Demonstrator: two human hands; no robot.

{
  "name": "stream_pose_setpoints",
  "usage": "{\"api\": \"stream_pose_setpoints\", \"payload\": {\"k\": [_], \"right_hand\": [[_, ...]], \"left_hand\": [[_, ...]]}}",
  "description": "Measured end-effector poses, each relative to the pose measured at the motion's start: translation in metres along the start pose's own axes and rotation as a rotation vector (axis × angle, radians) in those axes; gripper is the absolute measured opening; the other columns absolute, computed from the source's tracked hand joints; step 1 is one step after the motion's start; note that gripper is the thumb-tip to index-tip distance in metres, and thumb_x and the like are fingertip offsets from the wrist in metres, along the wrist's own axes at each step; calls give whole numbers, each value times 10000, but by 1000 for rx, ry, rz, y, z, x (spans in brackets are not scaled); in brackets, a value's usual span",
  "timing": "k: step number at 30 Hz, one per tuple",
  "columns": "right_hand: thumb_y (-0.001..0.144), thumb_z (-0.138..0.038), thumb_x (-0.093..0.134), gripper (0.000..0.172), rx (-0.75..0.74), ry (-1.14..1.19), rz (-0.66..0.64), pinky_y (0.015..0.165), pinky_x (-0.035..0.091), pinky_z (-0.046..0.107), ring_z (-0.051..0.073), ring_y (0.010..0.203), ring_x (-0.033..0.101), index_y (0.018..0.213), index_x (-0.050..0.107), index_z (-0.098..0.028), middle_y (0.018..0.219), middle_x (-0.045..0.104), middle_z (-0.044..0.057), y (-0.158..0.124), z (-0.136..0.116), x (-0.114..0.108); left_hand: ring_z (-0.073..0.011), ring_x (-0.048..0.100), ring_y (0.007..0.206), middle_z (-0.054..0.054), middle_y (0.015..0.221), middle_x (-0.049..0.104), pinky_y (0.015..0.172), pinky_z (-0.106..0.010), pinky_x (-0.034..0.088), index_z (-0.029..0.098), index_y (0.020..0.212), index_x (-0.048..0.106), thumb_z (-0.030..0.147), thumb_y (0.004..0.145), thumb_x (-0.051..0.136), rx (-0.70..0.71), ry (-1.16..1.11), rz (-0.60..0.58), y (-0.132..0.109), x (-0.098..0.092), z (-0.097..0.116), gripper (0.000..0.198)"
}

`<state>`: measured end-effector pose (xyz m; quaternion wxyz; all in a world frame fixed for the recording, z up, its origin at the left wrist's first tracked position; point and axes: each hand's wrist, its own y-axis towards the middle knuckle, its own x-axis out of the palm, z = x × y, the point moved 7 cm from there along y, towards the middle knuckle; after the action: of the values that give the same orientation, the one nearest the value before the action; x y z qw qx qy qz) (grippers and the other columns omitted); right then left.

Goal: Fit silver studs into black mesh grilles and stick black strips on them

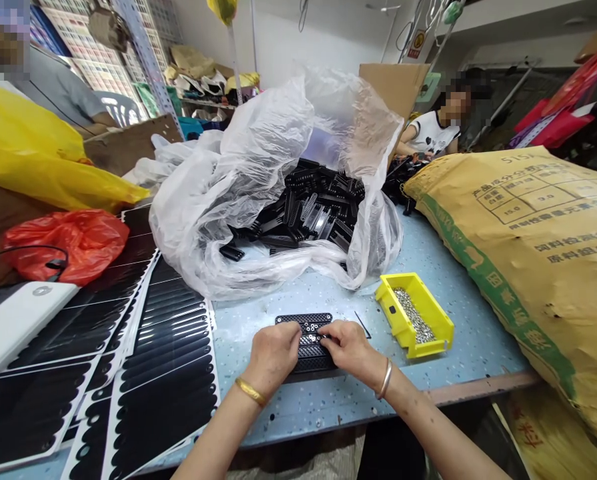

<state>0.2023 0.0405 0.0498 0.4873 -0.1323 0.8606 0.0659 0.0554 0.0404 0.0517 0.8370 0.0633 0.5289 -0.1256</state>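
Note:
Black textured strips point(309, 362) lie side by side on the blue speckled table, with small silvery rings point(312, 327) on top. My left hand point(274, 350) is closed at their left side, its fingertips pressed together; what it pinches is hidden. At the right side my right hand point(351, 347) has thumb and forefinger pinched at the strips, and whatever lies between them is too small to make out. To the right, a yellow bin point(402, 327) holds many small shiny metal pieces point(413, 316). A thin dark stick point(363, 325) rests just beyond my right hand.
A clear plastic bag point(258, 270) full of black parts point(323, 207) stands behind. Black sheets point(171, 360), a red bag point(68, 243) and a white device point(23, 323) are left. A large yellow sack point(538, 247) fills the right. Two people sit farther back.

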Motion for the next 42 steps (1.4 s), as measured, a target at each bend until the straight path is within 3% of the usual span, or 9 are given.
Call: {"api": "stream_pose_setpoints", "payload": {"k": [6, 12, 18, 23, 26, 31, 35, 40, 42], "right_hand": [[800, -172, 600, 189, -55, 17, -40, 760, 471, 281, 205, 813, 683, 892, 755, -230, 868, 761, 57, 1, -2, 6], [795, -172, 572, 168, -20, -5, 16, 669, 447, 259, 187, 719, 661, 783, 736, -203, 760, 733, 56, 1, 4, 0], [711, -176, 632, 137, 107, 46, -20, 575, 419, 256, 170, 584, 611, 780, 747, -205, 617, 690, 22, -1, 17, -4], [720, -230, 608, 123, 273, 290, 97, 485, 394, 250, 158, 485, 562, 669, 710, -183, 501, 630, 11, -9, 40, -12], [744, -309, 582, 228, 394, 419, 106, 401, 359, 243, 139, 383, 516, 565, 645, -183, 453, 598, 14, -15, 51, -6], [729, -349, 593, 234, 425, 512, 70, 356, 338, 233, 127, 340, 495, 569, 619, -180, 444, 583, 8, -15, 45, 9], [714, -339, 614, 222, 436, 513, 88, 355, 320, 238, 123, 334, 469, 557, 596, -183, 403, 538, -9, -13, 43, 11], [723, -361, 607, 256, 433, 503, 61, 346, 296, 234, 114, 321, 443, 535, 580, -190, 364, 480, -30, -13, 43, 11], [720, -362, 607, 261, 440, 500, 48, 344, 290, 232, 110, 321, 438, 528, 573, -190, 366, 478, -30, -12, 43, 11]], "left_hand": [[-155, 581, 585, -18, 609, 660, 588, -240, 336, 205, 724, 695, 213, 817, 503, -52, -229, -5, -17, 1, -21, 213], [-121, 464, 480, 37, 464, 513, 537, -228, 308, 191, 641, 663, 231, 740, 533, -158, -399, 61, -14, 3, -30, 169], [-110, 409, 449, 51, 425, 446, 491, -223, 285, 175, 599, 645, 273, 702, 535, -219, -597, 51, -14, 9, -41, 179], [-119, 443, 485, 35, 450, 493, 522, -231, 291, 184, 603, 660, 239, 725, 510, -161, -436, 99, -16, 1, -36, 201], [-126, 471, 498, 27, 465, 524, 532, -235, 299, 187, 584, 659, 225, 710, 511, -186, -402, 108, -15, -1, -37, 198], [-107, 402, 415, 57, 406, 429, 465, -222, 277, 181, 609, 659, 248, 638, 560, -323, -658, 103, -11, 10, -50, 122], [-104, 382, 369, 58, 415, 432, 433, -229, 272, 176, 657, 647, 348, 684, 534, -353, -812, 35, -15, 14, -51, 207], [-139, 452, 459, 26, 449, 447, 512, -249, 285, 198, 595, 541, 421, 773, 481, -314, -436, 207, -25, -9, -53, 292], [-149, 459, 479, 17, 450, 456, 531, -256, 271, 203, 579, 517, 462, 786, 500, -292, -253, 180, -26, -9, -50, 331]]}}
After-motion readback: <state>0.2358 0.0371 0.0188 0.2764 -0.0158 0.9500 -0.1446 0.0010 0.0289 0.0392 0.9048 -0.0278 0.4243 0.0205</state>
